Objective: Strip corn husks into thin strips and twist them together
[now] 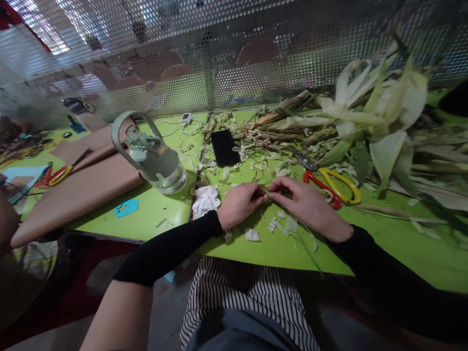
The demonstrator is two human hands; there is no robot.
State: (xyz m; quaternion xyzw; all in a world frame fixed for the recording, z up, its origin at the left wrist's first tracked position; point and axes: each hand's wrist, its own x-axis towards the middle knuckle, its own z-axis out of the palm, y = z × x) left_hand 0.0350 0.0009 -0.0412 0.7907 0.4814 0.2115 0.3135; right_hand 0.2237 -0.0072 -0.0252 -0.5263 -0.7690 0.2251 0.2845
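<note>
My left hand (244, 201) and my right hand (305, 202) meet low over the green table, fingertips almost touching. Each pinches a thin greenish strip that looks like corn husk; most of it is hidden by the fingers. Under and between the hands lie husk scraps (272, 224) and a thin green strand (305, 246) reaching the table edge. Just right of my right hand are scissors with one red and one yellow handle (343, 186). A crumpled white tissue (205, 200) sits beside my left wrist.
A black phone (224, 147) lies beyond my hands among shreds. Corn husks (383, 112) pile up at the right. A green-lidded water bottle (155, 156), brown paper (84, 190) and a blue tag (126, 208) are at left. A perforated metal screen (175, 63) borders the back. Part of another person shows far left.
</note>
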